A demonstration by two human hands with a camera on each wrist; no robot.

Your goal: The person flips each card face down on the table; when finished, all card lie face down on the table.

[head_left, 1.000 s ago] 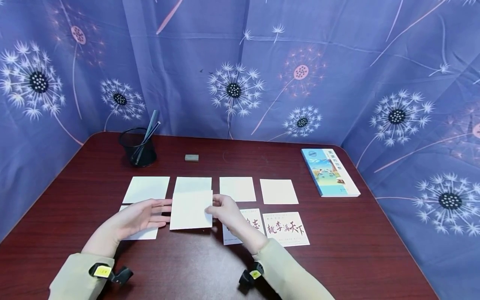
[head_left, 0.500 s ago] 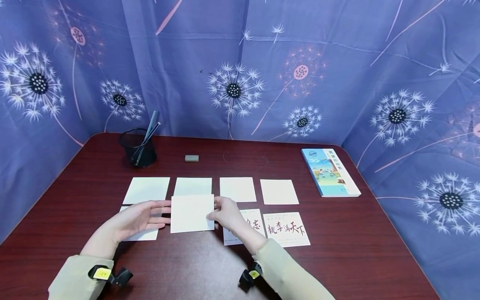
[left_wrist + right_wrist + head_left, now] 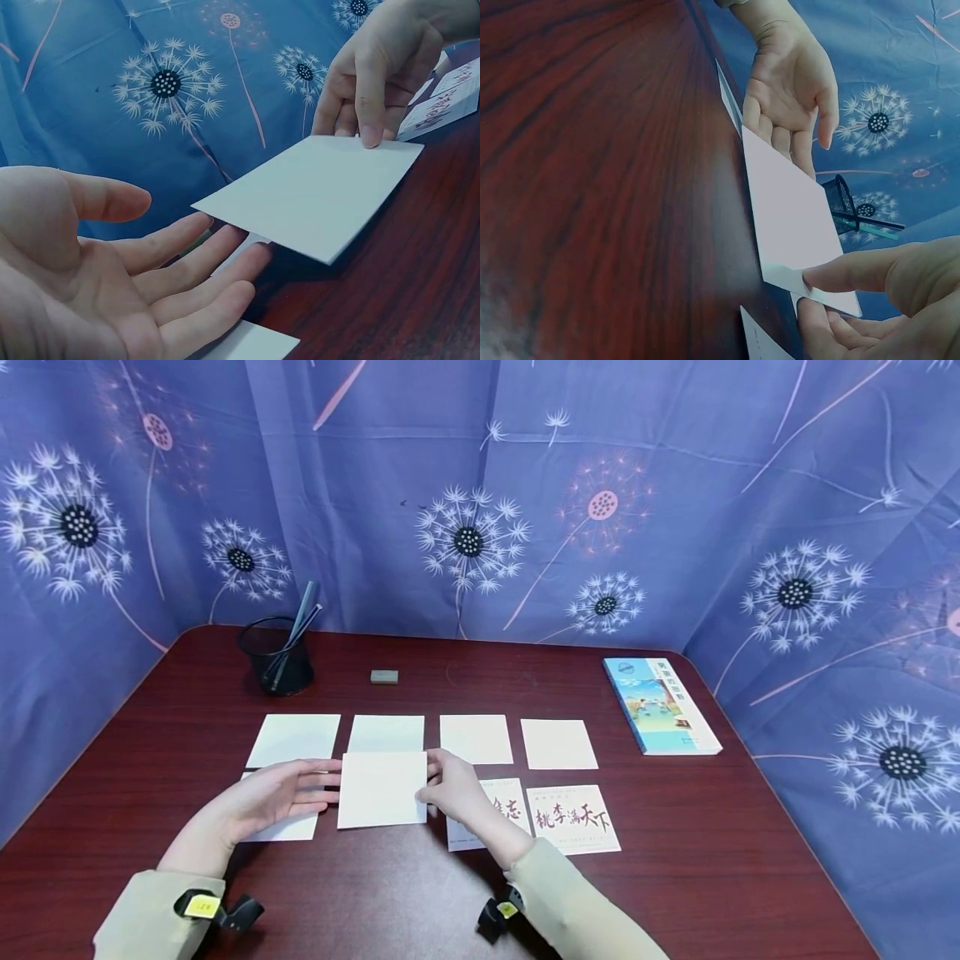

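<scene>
My right hand [image 3: 459, 789] pinches a blank white square card [image 3: 382, 789] by its right edge, thumb on top and fingers beneath. The card is raised off the table and tilted, as its slanted edges in the left wrist view show. My left hand [image 3: 273, 802] lies palm up with its fingers extended and spread, fingertips [image 3: 255, 259] right at the card's left edge. Under the left hand, a blank card [image 3: 281, 829] is partly hidden. Two cards with red Chinese lettering lie to the right: one [image 3: 510, 793] partly behind my right hand, the other [image 3: 573, 818] in full view.
Behind the hands runs a row of blank cards [image 3: 558, 745] on the dark red table [image 3: 712, 860]. Farther back are a black mesh pen holder [image 3: 277, 660], a small grey eraser-like block [image 3: 384, 677] and a book [image 3: 662, 706]. A dandelion-print curtain [image 3: 525, 468] encloses the table.
The card in my right hand has come slightly nearer to me, and its tilt has altered a little. My left hand has stayed almost still, and the other cards have not moved.
</scene>
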